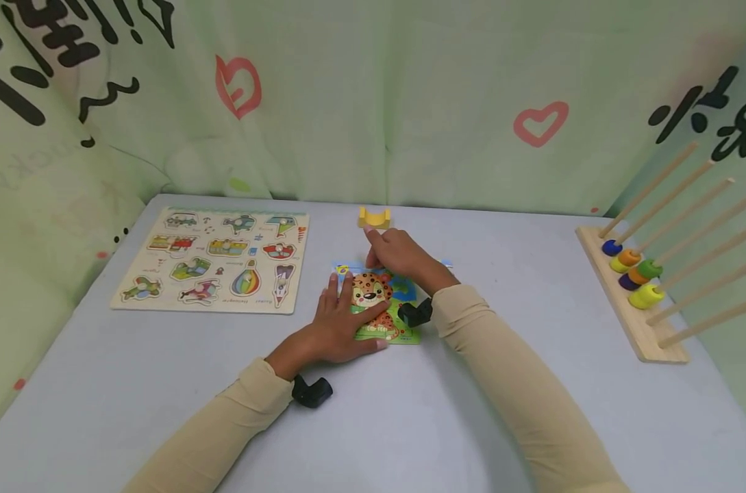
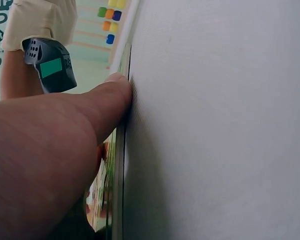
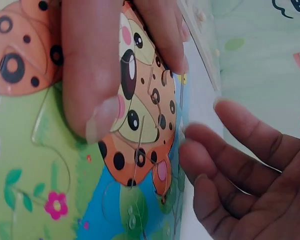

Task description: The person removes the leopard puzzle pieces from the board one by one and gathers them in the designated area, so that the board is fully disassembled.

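A leopard jigsaw puzzle (image 1: 403, 333) lies on the table, its cut lines showing in the right wrist view. My left hand (image 1: 336, 332) rests on it with fingers spread, covering its left part. In the left wrist view, the thumb (image 2: 107, 100) lies along the puzzle's near edge. My right hand (image 1: 403, 257) is over the puzzle's far edge, its index finger pointing away from me. Nothing is between the loosely bent fingers (image 3: 240, 145) in the right wrist view. Just beyond that hand is a yellow arch-shaped block (image 1: 374, 222).
At left lies a wooden vehicle puzzle board (image 1: 209, 305). A wooden peg rack (image 1: 650, 335) with tall rods and several coloured beads stands at right. Behind the table (image 1: 373, 424) hangs a pale green printed curtain (image 1: 385, 103).
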The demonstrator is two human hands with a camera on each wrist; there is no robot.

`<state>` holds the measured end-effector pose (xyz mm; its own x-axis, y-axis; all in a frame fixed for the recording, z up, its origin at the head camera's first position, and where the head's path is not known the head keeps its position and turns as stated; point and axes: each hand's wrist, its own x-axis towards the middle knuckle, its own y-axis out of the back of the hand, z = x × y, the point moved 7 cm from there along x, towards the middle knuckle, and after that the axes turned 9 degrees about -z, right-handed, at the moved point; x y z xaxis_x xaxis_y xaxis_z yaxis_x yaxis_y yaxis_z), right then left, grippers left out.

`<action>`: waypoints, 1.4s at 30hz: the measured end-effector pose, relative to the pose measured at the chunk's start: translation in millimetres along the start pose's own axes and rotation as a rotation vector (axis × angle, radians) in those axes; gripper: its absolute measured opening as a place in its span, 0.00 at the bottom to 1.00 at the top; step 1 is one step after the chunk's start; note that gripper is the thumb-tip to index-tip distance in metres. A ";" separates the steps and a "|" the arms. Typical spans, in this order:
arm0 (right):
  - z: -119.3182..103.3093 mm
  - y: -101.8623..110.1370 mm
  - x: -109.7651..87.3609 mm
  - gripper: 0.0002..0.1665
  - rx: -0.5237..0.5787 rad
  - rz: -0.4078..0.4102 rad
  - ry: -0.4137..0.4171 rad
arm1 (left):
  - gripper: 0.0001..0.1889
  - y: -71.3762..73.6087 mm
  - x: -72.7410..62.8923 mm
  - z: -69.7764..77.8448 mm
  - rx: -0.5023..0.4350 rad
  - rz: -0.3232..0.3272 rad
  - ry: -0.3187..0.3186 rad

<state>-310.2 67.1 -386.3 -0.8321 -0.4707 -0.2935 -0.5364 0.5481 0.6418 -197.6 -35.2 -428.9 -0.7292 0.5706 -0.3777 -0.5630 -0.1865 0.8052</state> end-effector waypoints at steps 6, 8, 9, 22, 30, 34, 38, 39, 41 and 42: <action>-4.0 -0.7 -2.3 0.43 -0.046 0.018 -0.007 | 0.36 0.6 -0.2 1.5 0.005 0.004 -0.006; -6.1 0.4 -3.2 0.43 -0.079 0.031 -0.011 | 0.36 1.2 -0.4 1.9 0.004 0.008 -0.008; -7.2 0.8 -3.7 0.43 -0.093 0.035 -0.012 | 0.36 1.4 -0.3 1.7 0.005 0.010 -0.007; -11.2 -2.7 -0.6 0.42 -0.108 0.021 -0.026 | 0.36 1.1 -1.3 0.3 0.007 0.019 -0.009; -12.6 -6.2 -1.6 0.28 -0.087 -0.024 0.000 | 0.36 1.0 -0.5 1.9 0.005 0.030 -0.022; -12.0 -7.8 -2.1 0.20 -0.097 -0.073 0.021 | 0.36 1.3 -0.9 2.0 0.005 0.022 -0.022; -11.7 -8.7 -2.7 0.13 -0.100 -0.122 0.027 | 0.36 1.5 -0.8 1.3 0.022 0.018 -0.011; -10.9 -8.6 -2.8 0.12 -0.098 -0.133 0.027 | 0.36 1.6 -0.9 1.2 0.023 0.019 -0.010; -8.5 -8.7 -2.9 0.12 -0.091 -0.152 0.020 | 0.36 1.6 -0.8 0.6 0.026 0.021 -0.007; -6.9 -8.9 -2.8 0.12 -0.088 -0.162 0.018 | 0.37 1.3 -0.6 0.3 0.026 0.018 -0.004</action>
<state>-302.1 58.8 -386.2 -0.7326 -0.5604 -0.3863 -0.6483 0.4019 0.6467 -197.8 -35.5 -427.5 -0.7375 0.5706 -0.3612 -0.5394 -0.1760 0.8235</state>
